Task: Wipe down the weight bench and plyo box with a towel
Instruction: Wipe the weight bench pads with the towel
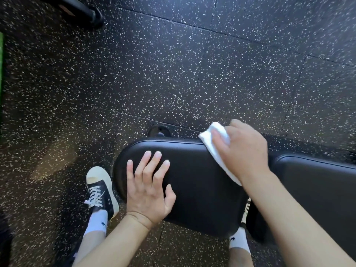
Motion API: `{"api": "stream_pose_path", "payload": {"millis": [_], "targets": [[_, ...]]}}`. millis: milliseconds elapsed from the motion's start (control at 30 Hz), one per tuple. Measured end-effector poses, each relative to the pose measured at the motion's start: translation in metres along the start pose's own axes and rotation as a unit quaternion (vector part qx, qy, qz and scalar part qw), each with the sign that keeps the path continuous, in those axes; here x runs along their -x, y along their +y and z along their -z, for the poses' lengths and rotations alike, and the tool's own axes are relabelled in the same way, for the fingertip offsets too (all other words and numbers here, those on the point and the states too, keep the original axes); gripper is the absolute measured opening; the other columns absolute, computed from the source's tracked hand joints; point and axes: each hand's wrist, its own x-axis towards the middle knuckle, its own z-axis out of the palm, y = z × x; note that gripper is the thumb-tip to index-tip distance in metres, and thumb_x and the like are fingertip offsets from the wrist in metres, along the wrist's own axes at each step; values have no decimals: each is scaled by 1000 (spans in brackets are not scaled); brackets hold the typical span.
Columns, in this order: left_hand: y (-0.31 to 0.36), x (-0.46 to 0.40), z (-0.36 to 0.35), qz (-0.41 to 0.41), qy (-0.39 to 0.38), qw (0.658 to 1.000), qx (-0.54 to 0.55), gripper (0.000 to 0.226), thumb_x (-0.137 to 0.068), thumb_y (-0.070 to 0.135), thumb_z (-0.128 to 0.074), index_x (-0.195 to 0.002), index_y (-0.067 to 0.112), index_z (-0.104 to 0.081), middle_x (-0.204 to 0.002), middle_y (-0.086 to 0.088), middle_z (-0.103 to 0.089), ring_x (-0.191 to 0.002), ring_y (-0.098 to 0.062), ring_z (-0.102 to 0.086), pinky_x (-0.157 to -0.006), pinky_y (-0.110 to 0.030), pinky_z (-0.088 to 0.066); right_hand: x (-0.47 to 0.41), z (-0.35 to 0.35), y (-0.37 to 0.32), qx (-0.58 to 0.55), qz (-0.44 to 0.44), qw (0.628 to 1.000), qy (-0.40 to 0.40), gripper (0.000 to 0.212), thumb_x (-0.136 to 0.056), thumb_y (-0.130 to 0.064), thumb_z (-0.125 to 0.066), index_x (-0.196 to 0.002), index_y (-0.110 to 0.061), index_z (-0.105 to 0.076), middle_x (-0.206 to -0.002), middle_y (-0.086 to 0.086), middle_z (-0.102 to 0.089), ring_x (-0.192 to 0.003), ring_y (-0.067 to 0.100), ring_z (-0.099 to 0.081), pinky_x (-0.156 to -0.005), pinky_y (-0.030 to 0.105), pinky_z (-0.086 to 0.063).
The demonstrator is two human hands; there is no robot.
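A black padded weight bench [194, 182] fills the lower middle and right of the head view, its seat pad nearest and a second pad [316, 182] to the right. My left hand [148, 187] lies flat on the seat pad with fingers spread. My right hand [242, 151] holds a folded white towel [215, 149] against the far edge of the seat pad, fingers curled over it. No plyo box is in view.
Speckled black rubber floor tiles [173, 74] surround the bench. My left foot in a black-and-white sneaker [102, 191] stands left of the seat; my right leg is partly hidden under the bench. A black equipment foot [92, 14] sits at top left.
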Motion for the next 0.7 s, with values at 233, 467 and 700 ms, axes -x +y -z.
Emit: {"api": "stream_pose_path", "payload": {"millis": [233,467,700], "targets": [[0,-1,-1,10,-2,1000,7,61,-79,34,-55,-137,14,-49,-149,-11,-45,-149,-37,-36,-129,-61,-8,-34,-35,-128,-20,132,983,-129,43,-97,-69,-41,-89,-33,-64,-76,-3,-48,-73,27,-54,-63,35,-40],[-1,1,-1,3,6,1000,2,67,-79,33,-59,-143,17,-50,-158,-8,-43,-152,-34,-36,-126,-67,-17,-22,-10,-43,-21,64,987,-145,56,-102,-57,-43,-60,-20,-41,-75,0,-45,-69,22,-51,-62,38,-38],[0,-1,1,8,3,1000,5,70,-77,34,-65,-144,20,-51,-160,-6,-43,-154,-31,-35,-125,-67,-21,-21,-7,-36,20,12,992,-125,57,-102,-54,-44,-62,-14,-45,-75,2,-46,-66,18,-51,-59,37,-33]]}}
